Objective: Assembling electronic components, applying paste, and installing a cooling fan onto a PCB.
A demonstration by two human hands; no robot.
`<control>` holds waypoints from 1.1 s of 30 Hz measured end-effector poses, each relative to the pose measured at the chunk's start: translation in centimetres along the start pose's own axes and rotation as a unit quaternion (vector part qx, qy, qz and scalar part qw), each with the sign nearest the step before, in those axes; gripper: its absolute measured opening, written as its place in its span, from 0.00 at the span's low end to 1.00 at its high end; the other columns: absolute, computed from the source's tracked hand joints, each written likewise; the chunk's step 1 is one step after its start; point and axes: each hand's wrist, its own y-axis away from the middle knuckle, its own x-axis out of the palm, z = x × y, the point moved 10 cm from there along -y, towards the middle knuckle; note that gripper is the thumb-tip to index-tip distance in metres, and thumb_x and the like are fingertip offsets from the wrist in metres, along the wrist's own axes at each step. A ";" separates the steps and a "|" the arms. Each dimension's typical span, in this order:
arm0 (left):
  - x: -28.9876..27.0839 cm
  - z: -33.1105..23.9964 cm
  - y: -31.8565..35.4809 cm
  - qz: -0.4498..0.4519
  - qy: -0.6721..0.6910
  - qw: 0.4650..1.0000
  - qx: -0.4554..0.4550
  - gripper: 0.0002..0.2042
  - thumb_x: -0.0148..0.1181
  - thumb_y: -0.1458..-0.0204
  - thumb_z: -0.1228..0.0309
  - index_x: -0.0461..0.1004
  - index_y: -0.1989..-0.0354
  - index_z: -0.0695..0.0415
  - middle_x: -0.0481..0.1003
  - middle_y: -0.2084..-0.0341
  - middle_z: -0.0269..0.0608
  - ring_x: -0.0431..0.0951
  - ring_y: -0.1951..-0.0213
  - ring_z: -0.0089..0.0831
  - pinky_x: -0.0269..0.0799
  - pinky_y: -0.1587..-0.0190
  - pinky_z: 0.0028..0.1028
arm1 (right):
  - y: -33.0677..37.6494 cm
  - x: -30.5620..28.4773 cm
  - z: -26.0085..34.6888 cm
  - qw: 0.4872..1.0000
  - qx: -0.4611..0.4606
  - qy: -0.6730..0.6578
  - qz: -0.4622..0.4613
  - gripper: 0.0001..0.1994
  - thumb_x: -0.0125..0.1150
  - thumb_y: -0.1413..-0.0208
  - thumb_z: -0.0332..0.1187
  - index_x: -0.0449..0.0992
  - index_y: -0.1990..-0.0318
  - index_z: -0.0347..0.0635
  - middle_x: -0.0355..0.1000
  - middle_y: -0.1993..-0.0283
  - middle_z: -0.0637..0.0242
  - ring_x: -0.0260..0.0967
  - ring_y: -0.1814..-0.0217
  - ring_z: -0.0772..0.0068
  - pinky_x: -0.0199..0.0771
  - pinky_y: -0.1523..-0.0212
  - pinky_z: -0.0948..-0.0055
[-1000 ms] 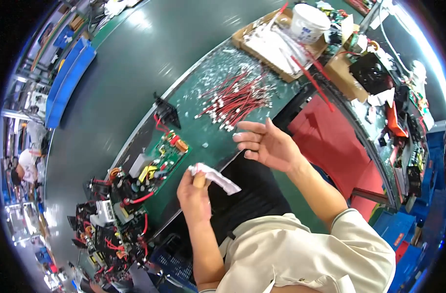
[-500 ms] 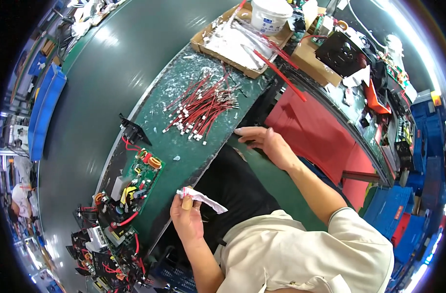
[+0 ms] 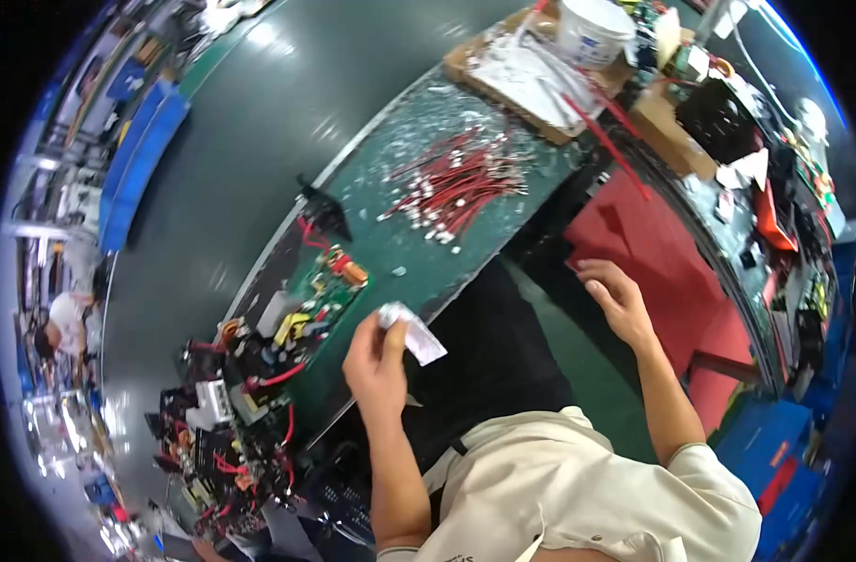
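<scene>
My left hand (image 3: 379,365) is closed, pinching a crumpled white slip (image 3: 422,342) between thumb and fingers near the workbench edge. Whether the slip is paper or thin plastic I cannot tell. My right hand (image 3: 620,302) holds nothing; its fingers are apart and slightly bent, in front of a red sheet (image 3: 676,253). On the green worktop (image 3: 376,267) beyond the left hand lies a loose pile of red and black wires (image 3: 461,187) with white connectors. A green circuit board (image 3: 339,300) with coils and parts sits left of that hand.
Several more circuit boards (image 3: 231,440) crowd the near left. At the back, a shallow cardboard tray (image 3: 465,66) holds white material and a white bucket (image 3: 592,37). A cluttered side bench runs along the right, with blue bins (image 3: 770,440) below. A grey surface (image 3: 259,131) lies beyond the worktop.
The whole view has shifted, so the bench sits further right. My right hand has drawn away from the bench edge toward the red sheet. My left hand has turned, still gripping the slip.
</scene>
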 end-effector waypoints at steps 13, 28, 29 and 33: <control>2.1 -8.9 -5.5 -0.035 -0.501 0.851 0.154 0.11 0.61 0.48 0.65 0.76 0.61 0.58 0.75 0.69 0.45 0.76 0.65 0.45 0.70 0.64 0.39 | -3.0 7.8 1.5 0.992 -0.078 0.002 0.103 0.09 0.58 0.42 0.31 0.77 0.60 0.35 0.74 0.57 0.58 0.72 0.53 0.62 0.72 0.54 0.68; 5.8 -18.5 -1.8 0.149 -0.438 0.865 0.193 0.14 0.58 0.45 0.70 0.73 0.51 0.61 0.72 0.55 0.44 0.73 0.61 0.34 0.69 0.66 0.27 | 3.9 -9.0 7.2 0.968 0.149 -0.202 -0.027 0.15 0.54 0.38 0.38 0.76 0.53 0.36 0.76 0.57 0.62 0.73 0.55 0.71 0.72 0.52 0.72; 8.3 -19.6 -0.2 0.216 -0.424 0.865 0.157 0.14 0.58 0.46 0.71 0.73 0.52 0.61 0.72 0.56 0.44 0.73 0.61 0.33 0.68 0.66 0.26 | 5.9 -12.2 7.1 0.929 0.201 -0.299 -0.084 0.13 0.53 0.37 0.35 0.77 0.52 0.37 0.76 0.56 0.67 0.72 0.54 0.77 0.71 0.52 0.75; 21.7 -21.3 5.7 0.430 -0.367 0.820 0.094 0.12 0.63 0.51 0.77 0.75 0.57 0.62 0.74 0.61 0.43 0.75 0.63 0.32 0.71 0.62 0.26 | 11.0 -27.5 8.2 0.895 0.124 -0.291 -0.313 0.12 0.51 0.37 0.33 0.76 0.54 0.37 0.76 0.55 0.66 0.72 0.55 0.76 0.71 0.53 0.75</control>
